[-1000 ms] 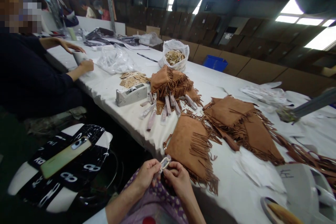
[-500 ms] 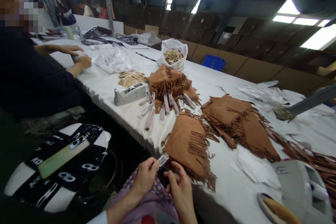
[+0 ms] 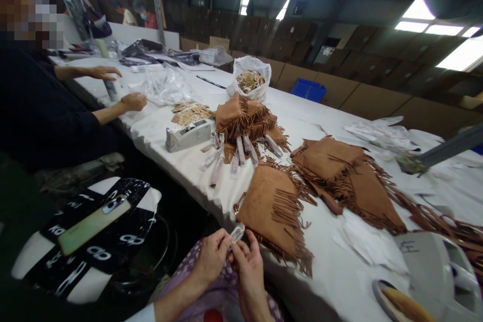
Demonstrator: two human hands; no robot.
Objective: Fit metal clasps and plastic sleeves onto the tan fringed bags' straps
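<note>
A small clear-wrapped piece (image 3: 237,233) is pinched in the fingertips of my left hand (image 3: 212,255), over my lap near the table edge. My right hand (image 3: 247,264) is closed beside it, its thumb and fingers meeting the lower end of the same piece. Just beyond lies a brown fringed bag (image 3: 267,206) with a metal clasp at its left corner. Behind it, more fringed bags (image 3: 236,113) are piled with wrapped strips hanging out.
A grey tape dispenser (image 3: 189,135) stands left of the pile, near a white plastic bag (image 3: 251,78). Other brown bags (image 3: 332,158) lie to the right. A co-worker's hands (image 3: 132,102) are at the far left. A phone (image 3: 94,225) rests on a patterned seat.
My right hand has moved left and closed on the wrapped piece beside my left hand. The co-worker's hands have moved apart.
</note>
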